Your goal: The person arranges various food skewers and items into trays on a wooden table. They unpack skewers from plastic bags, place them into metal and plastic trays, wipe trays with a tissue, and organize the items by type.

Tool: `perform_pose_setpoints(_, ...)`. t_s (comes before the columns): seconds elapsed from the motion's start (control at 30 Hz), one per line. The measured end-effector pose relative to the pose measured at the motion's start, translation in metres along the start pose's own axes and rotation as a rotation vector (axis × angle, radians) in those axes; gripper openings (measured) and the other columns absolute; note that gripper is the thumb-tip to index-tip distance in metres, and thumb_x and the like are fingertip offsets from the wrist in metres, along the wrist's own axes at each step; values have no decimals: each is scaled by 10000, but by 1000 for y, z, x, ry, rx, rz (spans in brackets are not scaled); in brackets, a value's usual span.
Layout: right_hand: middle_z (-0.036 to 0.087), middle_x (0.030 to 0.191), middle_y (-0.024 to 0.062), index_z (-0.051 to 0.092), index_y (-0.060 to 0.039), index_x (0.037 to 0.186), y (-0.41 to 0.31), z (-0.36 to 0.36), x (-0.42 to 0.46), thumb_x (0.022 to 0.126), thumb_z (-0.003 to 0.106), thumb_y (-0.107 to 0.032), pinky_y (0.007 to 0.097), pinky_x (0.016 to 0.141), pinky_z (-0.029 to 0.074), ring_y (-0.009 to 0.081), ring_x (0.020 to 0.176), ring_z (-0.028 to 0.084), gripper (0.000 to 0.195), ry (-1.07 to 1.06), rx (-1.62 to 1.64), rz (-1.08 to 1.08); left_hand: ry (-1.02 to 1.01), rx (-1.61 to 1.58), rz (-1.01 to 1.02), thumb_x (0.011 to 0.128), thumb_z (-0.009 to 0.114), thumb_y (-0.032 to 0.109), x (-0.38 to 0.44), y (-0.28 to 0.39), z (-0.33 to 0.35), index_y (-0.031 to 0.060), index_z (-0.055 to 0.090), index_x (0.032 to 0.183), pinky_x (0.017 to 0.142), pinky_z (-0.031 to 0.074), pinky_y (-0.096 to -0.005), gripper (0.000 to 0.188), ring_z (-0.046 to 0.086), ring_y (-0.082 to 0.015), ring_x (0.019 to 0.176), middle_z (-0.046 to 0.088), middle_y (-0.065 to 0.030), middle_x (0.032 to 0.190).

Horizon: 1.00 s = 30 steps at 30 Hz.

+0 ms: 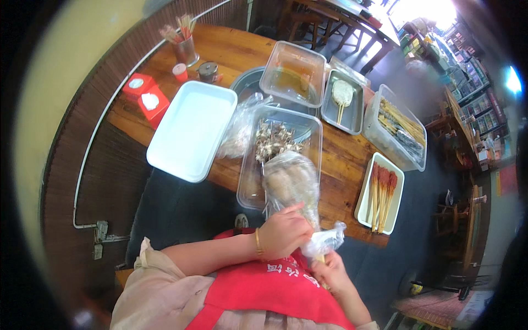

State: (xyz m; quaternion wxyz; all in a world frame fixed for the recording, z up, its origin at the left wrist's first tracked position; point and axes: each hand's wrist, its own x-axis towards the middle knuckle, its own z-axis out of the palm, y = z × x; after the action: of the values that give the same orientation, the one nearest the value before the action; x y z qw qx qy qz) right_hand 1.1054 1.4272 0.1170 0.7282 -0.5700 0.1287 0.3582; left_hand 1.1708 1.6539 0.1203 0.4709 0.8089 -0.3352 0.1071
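Note:
A clear plastic bag (291, 177) bulging with pale, brownish food hangs over the near end of a clear plastic tub (246, 181). My left hand (286, 233), a gold bracelet at its wrist, is closed around the bag's neck. Below it my right hand (332, 272) grips the bag's gathered end (324, 241); a pale yellowish strip shows at those fingers, too small to name. In the far part of the tub lies a heap of skewered greyish-white pieces (272, 140), possibly small squid. What the bag holds is blurred by the plastic.
A white tray (192, 132) lies left on the wooden table (340, 165), beside another plastic bag (243, 128). Beyond are an orange-stained tub (293, 74) and a steel tray (354, 115) with a skewered patty. At right stand a skewer-filled bin (396, 123) and a tray (363, 206) of reddish skewers.

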Motion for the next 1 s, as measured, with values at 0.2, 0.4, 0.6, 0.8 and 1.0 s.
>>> perform_pose_setpoints(0.2,427,625,-17,518,-99,1126,2,0,-10,890,612,-110,223,372,233,47,364,309,254,-132,810,-55,57,83,-188,825,633,112,-49,-18,-42,84,592,868,907,467,-395,67,610,-266,810,603,-49,803)
perform_pose_setpoints(0.4,428,631,-24,503,-85,1177,-1,-1,-14,883,648,-154,210,371,249,48,374,320,335,-53,479,-47,60,-320,-606,860,673,135,-59,-22,-55,48,589,1001,746,499,-265,185,632,-120,813,644,-54,881)
perform_pose_setpoints(0.6,556,836,-2,484,-47,1231,-13,4,-28,852,652,-53,191,474,333,44,541,425,415,-54,122,34,447,-250,-650,840,720,179,-44,-43,-43,26,537,1217,848,471,-258,445,591,-145,971,608,-70,1088)
perform_pose_setpoints(0.8,562,1165,20,450,1,1256,-37,8,-32,853,559,44,247,947,407,87,1075,502,419,-209,-88,78,476,-627,-818,806,774,130,-25,-66,-52,-9,536,1210,862,488,-267,490,594,-130,982,622,-82,1113)
perform_pose_setpoints(1.0,544,1175,45,429,18,1241,-53,5,-33,840,536,64,262,952,410,99,1089,502,417,-243,-275,107,535,-502,-842,860,691,49,-16,-81,-68,30,626,920,697,490,-215,91,588,-64,749,657,-8,824)
